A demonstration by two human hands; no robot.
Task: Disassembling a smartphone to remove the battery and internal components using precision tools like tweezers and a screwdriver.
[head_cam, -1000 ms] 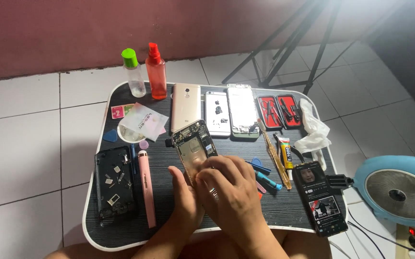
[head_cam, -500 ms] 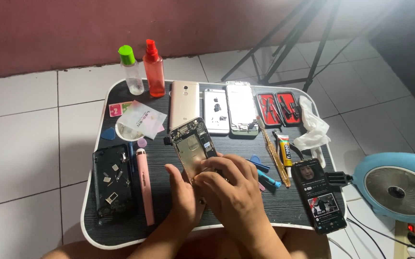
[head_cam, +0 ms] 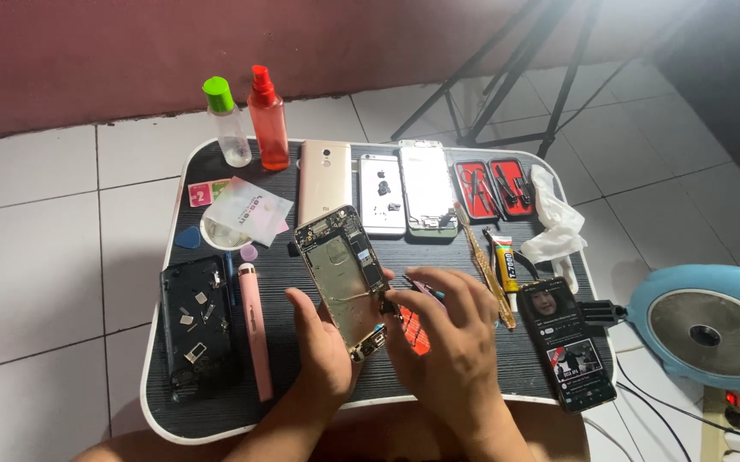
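On the black tray (head_cam: 216, 411), 2 bottles (head_cam: 250, 124) stand at 11 o'clock, 3 phones (head_cam: 378, 188) lie at 12, a blue fan (head_cam: 707, 329) is at 3 o'clock.

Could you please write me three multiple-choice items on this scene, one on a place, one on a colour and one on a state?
1. Where do the two bottles stand on the tray?
A. far left corner
B. near right corner
C. centre

2. What colour is the cap of the clear bottle?
A. blue
B. green
C. black

3. In what state is the phone in the hands?
A. opened, its insides showing
B. sealed in a box
C. wrapped in cloth

Answers:
1 A: the clear bottle and red bottle stand at the tray's far left corner.
2 B: its cap is bright green.
3 A: the left hand and right hand hold the opened phone, its inner frame bare.
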